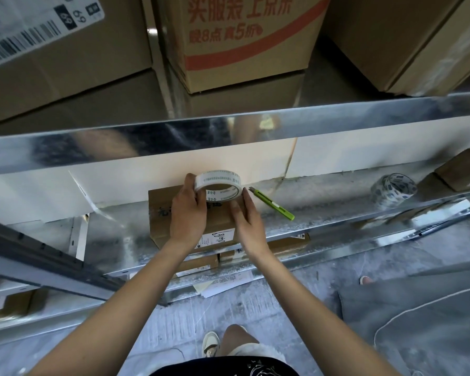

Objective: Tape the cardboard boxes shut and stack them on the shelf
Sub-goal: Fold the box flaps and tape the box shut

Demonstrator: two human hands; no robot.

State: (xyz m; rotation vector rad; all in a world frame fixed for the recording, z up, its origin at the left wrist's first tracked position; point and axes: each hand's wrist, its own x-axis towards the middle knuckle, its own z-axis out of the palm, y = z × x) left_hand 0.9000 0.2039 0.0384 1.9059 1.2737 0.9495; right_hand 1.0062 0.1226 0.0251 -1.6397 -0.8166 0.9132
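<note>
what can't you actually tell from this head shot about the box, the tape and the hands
- Small box, head view: its top seam is covered by both hands and the tape roll, so taped or not is unclear.
- Left hand: its grip on the roll is plain, but the fingertips are hidden behind the roll.
- Right hand: whether it pinches a tape end is too small to tell.
- Green utility knife: blade out or in, too small.

The shelf [323,210] is a low slot: the metal beam [174,137] of the upper level closes it from above. Right of the small box [174,213], the green cutter [273,204] lies just beside; bare shelf follows until the tape roll [393,189] near the right end. Left of the box the shelf is bare.
</note>
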